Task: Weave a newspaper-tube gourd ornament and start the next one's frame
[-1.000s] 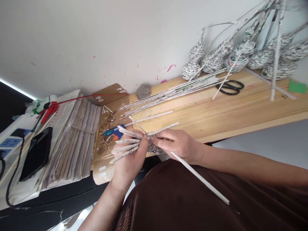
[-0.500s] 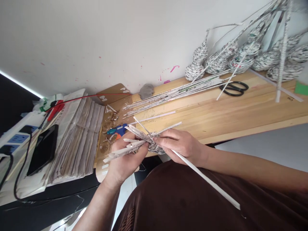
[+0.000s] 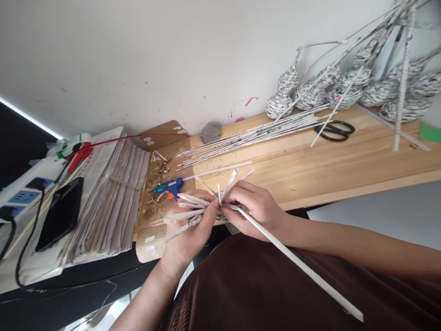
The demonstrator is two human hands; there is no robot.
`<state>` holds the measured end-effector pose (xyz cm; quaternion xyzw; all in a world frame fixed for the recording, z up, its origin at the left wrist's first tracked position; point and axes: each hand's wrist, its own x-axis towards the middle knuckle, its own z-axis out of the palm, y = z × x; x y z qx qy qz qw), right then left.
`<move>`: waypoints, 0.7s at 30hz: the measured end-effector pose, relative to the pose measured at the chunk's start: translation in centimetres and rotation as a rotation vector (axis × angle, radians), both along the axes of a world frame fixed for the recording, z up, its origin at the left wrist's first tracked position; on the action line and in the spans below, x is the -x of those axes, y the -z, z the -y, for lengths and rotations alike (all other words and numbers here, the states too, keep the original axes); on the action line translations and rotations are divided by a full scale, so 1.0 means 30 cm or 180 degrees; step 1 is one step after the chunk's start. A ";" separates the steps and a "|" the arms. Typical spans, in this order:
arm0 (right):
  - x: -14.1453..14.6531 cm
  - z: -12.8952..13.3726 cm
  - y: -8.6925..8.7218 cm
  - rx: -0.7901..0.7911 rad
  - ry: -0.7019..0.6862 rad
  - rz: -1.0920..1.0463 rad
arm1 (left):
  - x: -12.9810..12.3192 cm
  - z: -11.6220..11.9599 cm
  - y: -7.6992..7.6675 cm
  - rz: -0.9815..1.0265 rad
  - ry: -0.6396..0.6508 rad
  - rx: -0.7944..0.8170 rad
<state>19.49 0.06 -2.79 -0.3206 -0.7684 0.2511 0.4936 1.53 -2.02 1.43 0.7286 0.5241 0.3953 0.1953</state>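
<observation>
Between my two hands is a small piece woven from rolled newspaper [image 3: 223,216], mostly covered by my fingers. Several short paper ends fan out from its top, to the left and upward. My left hand [image 3: 193,225] is closed round the piece, its thumb pressing where the ends meet. My right hand [image 3: 253,207] pinches a long white paper tube [image 3: 299,262] close to that same spot. The tube's free length slants down to the right, over my brown clothing.
A bundle of thin paper tubes [image 3: 255,133] lies along the table, with black scissors [image 3: 334,131] beside it. Woven gourd shapes [image 3: 279,105] line the wall. Left are a blue glue gun [image 3: 170,187], a stack of paper sheets [image 3: 113,197], a phone [image 3: 60,214] and a power strip [image 3: 29,197].
The short paper ends have spread apart, with some now pointing upward between my hands. My left thumb has moved up and right to the joint. The long tube's free end has shifted down and right.
</observation>
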 end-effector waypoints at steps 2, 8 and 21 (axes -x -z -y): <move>0.000 0.002 0.000 0.0207 0.0062 -0.0094 | 0.006 0.005 -0.004 0.0091 0.0167 0.0055; -0.003 0.000 0.002 0.0408 0.0059 -0.0273 | 0.051 0.010 -0.054 -0.0048 0.0696 0.0499; -0.023 -0.057 -0.047 -0.0563 -0.0225 0.0284 | 0.074 -0.025 0.000 0.1292 0.0171 0.1577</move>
